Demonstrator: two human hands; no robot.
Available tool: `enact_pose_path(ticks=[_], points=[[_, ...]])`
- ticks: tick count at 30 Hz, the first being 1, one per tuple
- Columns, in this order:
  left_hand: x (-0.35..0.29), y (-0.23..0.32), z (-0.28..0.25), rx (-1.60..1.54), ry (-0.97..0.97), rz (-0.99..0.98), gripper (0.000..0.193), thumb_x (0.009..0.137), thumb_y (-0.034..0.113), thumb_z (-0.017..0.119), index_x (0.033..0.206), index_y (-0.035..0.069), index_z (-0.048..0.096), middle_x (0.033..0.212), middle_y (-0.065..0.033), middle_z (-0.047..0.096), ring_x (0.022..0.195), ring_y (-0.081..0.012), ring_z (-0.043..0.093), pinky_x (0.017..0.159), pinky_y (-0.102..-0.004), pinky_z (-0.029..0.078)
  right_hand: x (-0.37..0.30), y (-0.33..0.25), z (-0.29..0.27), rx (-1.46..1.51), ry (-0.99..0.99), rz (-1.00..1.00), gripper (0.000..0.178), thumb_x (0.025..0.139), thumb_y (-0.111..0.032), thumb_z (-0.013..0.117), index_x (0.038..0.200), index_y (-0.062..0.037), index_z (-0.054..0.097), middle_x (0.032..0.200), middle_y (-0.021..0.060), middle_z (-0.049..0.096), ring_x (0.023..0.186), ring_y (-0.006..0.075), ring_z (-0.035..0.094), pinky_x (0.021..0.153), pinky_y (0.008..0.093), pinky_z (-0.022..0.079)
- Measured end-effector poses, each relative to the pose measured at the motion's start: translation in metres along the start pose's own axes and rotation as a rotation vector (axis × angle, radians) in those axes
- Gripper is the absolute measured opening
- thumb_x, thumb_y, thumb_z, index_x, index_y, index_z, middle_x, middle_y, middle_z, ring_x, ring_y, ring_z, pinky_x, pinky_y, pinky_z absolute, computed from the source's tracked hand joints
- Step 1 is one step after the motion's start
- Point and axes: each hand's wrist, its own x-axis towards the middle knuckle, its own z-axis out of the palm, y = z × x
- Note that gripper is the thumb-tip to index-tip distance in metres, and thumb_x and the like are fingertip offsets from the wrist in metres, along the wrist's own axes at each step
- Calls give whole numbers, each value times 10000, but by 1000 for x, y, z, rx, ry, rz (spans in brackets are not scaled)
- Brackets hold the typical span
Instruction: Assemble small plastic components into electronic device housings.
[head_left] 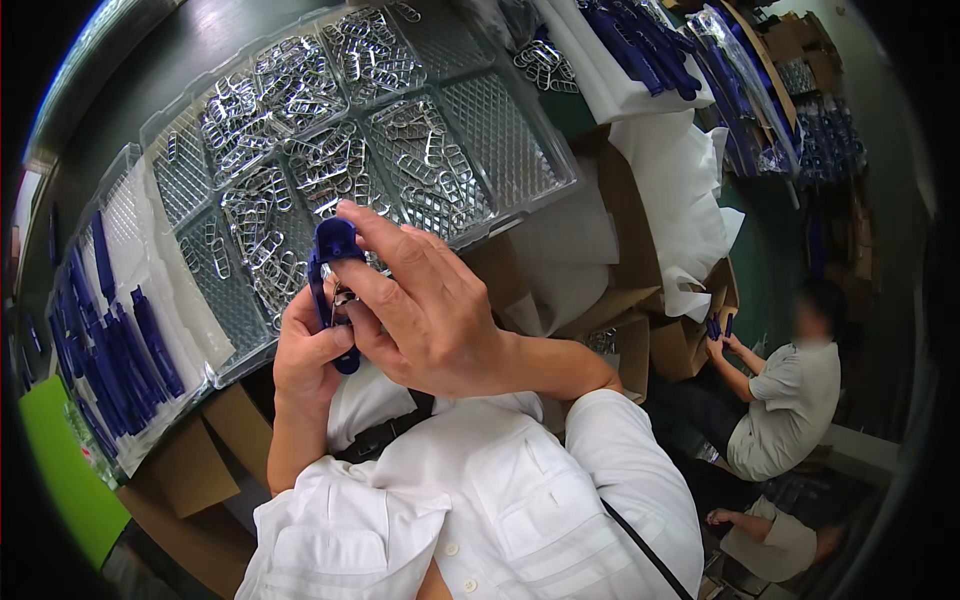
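Observation:
In front of my chest I hold a dark blue plastic handle (335, 238) with a hollow, rounded top end. My left hand (305, 345) is closed around its lower part, the thumb pressed on its face. From the right, my right hand (435, 305) closes on the upper part, one finger at the top end and others lower down. Between the fingers shows a small shiny metal piece (342, 296) against the handle; its exact shape is partly hidden. Just beyond my hands lies a clear divided tray (520, 212) with loose silvery oblong wire links (295, 85) in several compartments.
At left, many long blue plastic parts (110, 350) lie on white sheeting, near a bright green panel (65, 470). Open cardboard boxes (640, 210) stand right of the tray. More blue parts (645, 45) sit upper right. A co-worker (790, 390) sits at right holding blue parts.

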Motion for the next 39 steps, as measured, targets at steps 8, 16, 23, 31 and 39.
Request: enact_pose_path(ticks=[8, 16, 23, 31, 39], points=[[0, -1, -7, -66, -52, 1, 684, 717, 131, 936, 1301, -20, 613, 1128, -62, 720, 1023, -156, 708, 923, -295, 562, -7, 2, 5, -99, -46, -77, 463, 850, -139, 719, 1284, -2, 632, 1491, 269, 532, 1127, 364, 677, 992, 507, 536], [3, 2, -11, -102, -80, -14, 691, 706, 188, 951, 1269, -10, 603, 1153, -70, 698, 1021, -169, 699, 921, -312, 567, -5, 5, 13, 97, -10, 11, 490, 821, -49, 723, 1303, -12, 639, 1371, 240, 609, 1071, 381, 693, 905, 493, 568], [2, 2, -2, -28, -55, 29, 610, 805, 219, 868, 1303, -12, 602, 1123, -59, 668, 954, -170, 663, 856, -320, 551, -5, 16, 20, 212, 42, 56, 455, 794, 68, 722, 1237, -20, 664, 1319, 236, 636, 1016, 385, 717, 833, 437, 606], [3, 5, -6, -96, -138, 27, 426, 867, 212, 816, 1203, 5, 656, 1035, -68, 673, 868, -186, 653, 762, -324, 512, -1, 18, 18, 250, -52, 63, 400, 795, 56, 755, 1184, -33, 727, 1417, 230, 596, 1069, 342, 727, 840, 403, 623], [0, 8, -12, -98, -125, -32, 351, 894, 147, 791, 1195, 17, 665, 984, -50, 676, 848, -176, 683, 753, -312, 537, 9, 18, 14, 90, -113, -28, 346, 808, -1, 798, 1149, -51, 760, 1444, 256, 575, 1141, 384, 692, 887, 413, 601]])
